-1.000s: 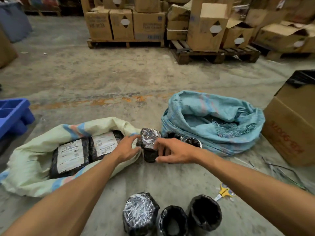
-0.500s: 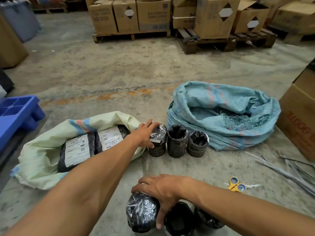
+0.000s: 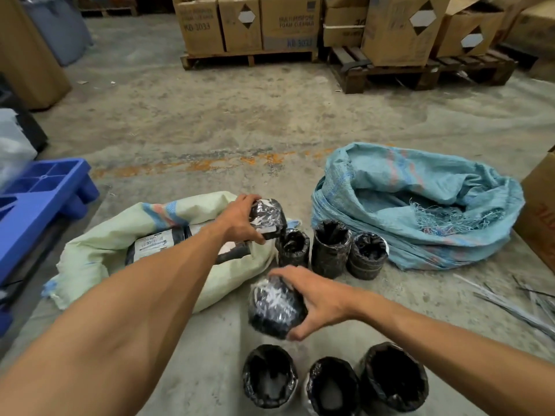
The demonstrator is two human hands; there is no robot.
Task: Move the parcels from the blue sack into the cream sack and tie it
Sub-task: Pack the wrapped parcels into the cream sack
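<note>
Left hand [image 3: 240, 219]: fingers curled over the top of a black-wrapped parcel [image 3: 267, 217], thumb under its near edge. Firm wrap, parcel is off the floor and tilted, right at the mouth of the cream sack [image 3: 102, 253].

Right hand [image 3: 315, 298]: fingers spread fairly wide and draped over a second black parcel [image 3: 274, 310], thumb clamped on its lower right side. This one is also lifted, above the concrete floor [image 3: 255, 121] just in front of the sack's lower edge.

Cream sack lies on its side, mouth facing me and to the right. Flat black parcels with white labels [image 3: 153, 246] already inside; my left forearm hides part of them.

Blue sack [image 3: 420, 202] sits to the right, slumped open, frayed threads showing inside. Can't tell if anything's left in it.

Three black parcels [image 3: 330, 247] stand upright in a row between the two sacks, touching each other. Three more [image 3: 333, 382] stand in a row nearest me, below my right hand.

Loose strips [image 3: 516, 304] on the floor far right.
</note>
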